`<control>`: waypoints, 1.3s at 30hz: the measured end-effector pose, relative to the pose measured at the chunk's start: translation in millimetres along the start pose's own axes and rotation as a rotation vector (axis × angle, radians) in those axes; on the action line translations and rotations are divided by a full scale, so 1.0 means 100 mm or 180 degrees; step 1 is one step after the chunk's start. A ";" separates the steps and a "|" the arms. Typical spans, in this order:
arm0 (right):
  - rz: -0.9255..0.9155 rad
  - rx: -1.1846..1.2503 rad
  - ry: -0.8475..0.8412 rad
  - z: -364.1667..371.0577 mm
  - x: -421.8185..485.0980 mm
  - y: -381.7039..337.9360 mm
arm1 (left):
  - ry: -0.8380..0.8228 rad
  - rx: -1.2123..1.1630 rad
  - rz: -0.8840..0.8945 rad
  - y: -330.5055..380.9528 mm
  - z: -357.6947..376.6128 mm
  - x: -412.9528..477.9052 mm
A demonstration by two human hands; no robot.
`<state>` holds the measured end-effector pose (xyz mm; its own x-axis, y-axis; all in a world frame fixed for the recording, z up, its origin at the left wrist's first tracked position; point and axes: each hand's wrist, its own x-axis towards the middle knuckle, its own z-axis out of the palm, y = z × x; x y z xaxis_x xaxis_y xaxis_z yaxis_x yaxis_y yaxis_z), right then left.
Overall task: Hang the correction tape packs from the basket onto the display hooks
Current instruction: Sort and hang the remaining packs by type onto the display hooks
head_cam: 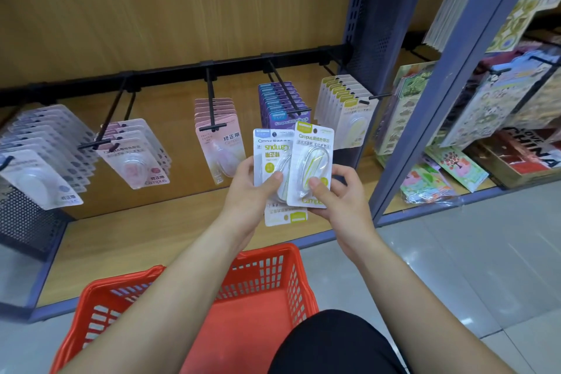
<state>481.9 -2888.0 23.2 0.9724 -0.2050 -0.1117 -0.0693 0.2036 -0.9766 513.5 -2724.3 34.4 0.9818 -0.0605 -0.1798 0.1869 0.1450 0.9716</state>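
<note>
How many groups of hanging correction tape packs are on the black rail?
5: grey packs far left, pale pink, pink middle, purple, green-topped far right. More may hang out of view.

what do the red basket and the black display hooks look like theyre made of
Red lattice basket: looks like moulded plastic, matte to slightly glossy, judging by its uniform colour and thick grid walls. Thin black display hooks: probably painted or coated metal rod, since they are slim and straight and carry rows of packs.
</note>
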 end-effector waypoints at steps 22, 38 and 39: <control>-0.0078 0.0283 0.0802 -0.53 0.50 -0.33 | -0.0008 0.0446 0.0083 0.08 -0.01 -0.09; -0.0212 0.0195 0.0928 -0.63 0.64 -0.27 | 0.0070 0.0497 0.0065 0.13 -0.03 -0.07; -0.0231 0.0170 0.0927 -0.63 0.65 -0.28 | 0.0069 0.0488 0.0070 0.12 -0.03 -0.07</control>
<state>532.7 -2966.8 31.3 0.8689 -0.4853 -0.0976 0.0173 0.2268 -0.9738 508.7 -2719.1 47.5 0.9864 -0.0375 -0.1600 0.1599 -0.0063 0.9871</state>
